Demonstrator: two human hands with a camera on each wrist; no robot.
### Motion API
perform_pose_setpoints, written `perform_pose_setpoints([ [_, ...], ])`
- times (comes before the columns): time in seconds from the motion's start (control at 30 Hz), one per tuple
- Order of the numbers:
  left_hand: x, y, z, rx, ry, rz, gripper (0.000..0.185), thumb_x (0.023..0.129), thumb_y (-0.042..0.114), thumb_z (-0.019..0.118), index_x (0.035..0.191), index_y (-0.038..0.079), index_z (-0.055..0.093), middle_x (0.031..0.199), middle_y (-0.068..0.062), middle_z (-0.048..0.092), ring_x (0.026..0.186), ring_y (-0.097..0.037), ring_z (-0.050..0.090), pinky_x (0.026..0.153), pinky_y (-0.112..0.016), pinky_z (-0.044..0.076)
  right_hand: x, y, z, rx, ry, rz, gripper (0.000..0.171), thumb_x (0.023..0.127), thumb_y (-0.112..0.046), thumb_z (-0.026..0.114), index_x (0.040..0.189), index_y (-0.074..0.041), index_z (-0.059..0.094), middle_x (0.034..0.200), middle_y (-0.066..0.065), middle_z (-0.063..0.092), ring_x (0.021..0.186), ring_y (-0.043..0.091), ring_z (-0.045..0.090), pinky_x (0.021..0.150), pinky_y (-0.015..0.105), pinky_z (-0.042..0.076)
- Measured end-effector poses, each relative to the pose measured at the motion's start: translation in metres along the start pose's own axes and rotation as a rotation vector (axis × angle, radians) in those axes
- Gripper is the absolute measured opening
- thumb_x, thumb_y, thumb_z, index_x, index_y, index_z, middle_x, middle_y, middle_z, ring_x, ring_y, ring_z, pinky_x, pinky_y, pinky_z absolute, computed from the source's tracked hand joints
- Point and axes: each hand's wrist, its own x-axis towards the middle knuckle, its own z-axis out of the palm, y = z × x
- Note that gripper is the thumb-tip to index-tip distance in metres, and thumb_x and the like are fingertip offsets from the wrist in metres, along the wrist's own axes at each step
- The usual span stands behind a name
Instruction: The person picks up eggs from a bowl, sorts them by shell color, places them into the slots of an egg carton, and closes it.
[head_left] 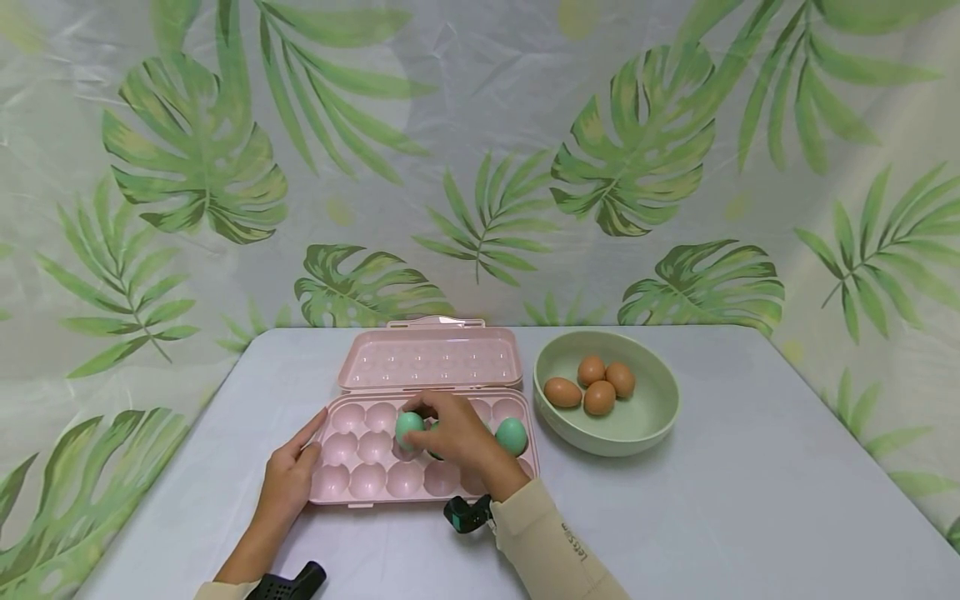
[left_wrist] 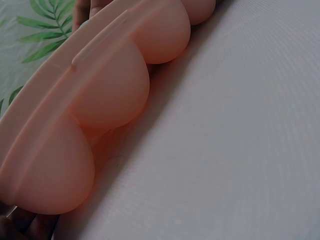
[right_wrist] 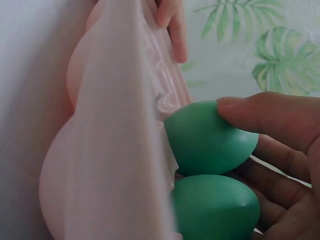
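Observation:
A pink egg tray with round cups lies open on the table. My left hand grips its left edge, thumb on the near side of the rim; some of those fingers show at the tray's end in the left wrist view. Between thumb and fingers my right hand pinches a green egg over the middle row. Close beside it another green egg sits in the tray, mostly covered by the right hand in the head view. Farther right in the middle row rests a green egg.
Behind the cups the tray's pink lid lies folded back. A light green bowl with several brown eggs stands just right of the tray. A leaf-patterned curtain hangs behind the white table.

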Motion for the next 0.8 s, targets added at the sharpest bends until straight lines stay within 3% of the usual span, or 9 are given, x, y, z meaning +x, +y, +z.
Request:
perform_pose_setpoints([
  [0.8,0.0009,-0.0001,0.0006,-0.019,0.003,-0.002,0.044,0.098,0.009,0.042,0.142,0.009,0.049,0.147,-0.005,0.044,0.14,-0.026,0.032,0.112,-0.046,0.026,0.0011,0.0004,0.004,-0.108,-0.042,-0.032,0.03,0.079,-0.009,0.075,0.109,-0.009,0.069,0.096,-0.004,0.068,0.091,0.012,0.061,0.087,0.032,0.05],
])
